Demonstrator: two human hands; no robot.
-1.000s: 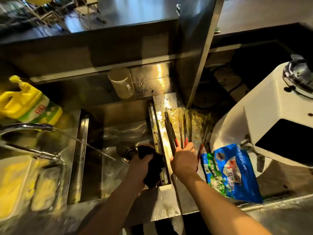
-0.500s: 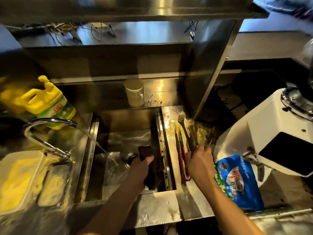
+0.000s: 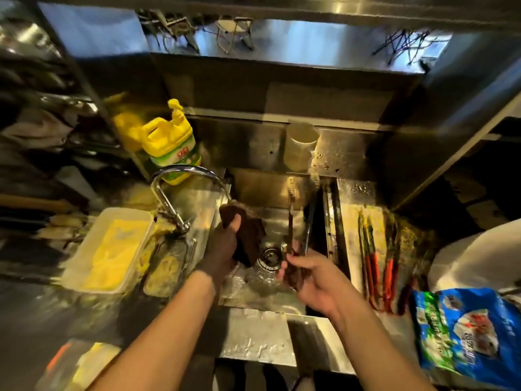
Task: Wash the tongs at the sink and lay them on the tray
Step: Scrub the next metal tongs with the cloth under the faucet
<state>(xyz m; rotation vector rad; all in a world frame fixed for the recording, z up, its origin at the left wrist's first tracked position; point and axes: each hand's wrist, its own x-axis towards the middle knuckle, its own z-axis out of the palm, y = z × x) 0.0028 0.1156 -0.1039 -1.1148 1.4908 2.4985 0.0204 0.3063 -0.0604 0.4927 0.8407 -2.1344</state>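
Gripping tongs (image 3: pixel 291 221) over the sink (image 3: pixel 270 193), right hand (image 3: pixel 313 280); left hand (image 3: pixel 225 246) clutches cloth (image 3: pixel 248 235).

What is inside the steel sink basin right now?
The round metal drain, wet around it. Above it, the left hand grips a dark brown cloth; the right hand holds red-handled tongs. Both cover part of the floor.

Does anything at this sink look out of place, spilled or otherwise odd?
Nothing clearly wrong. The right hand holds tongs over the sink, the left hand a dark cloth under the faucet. The counter is wet.
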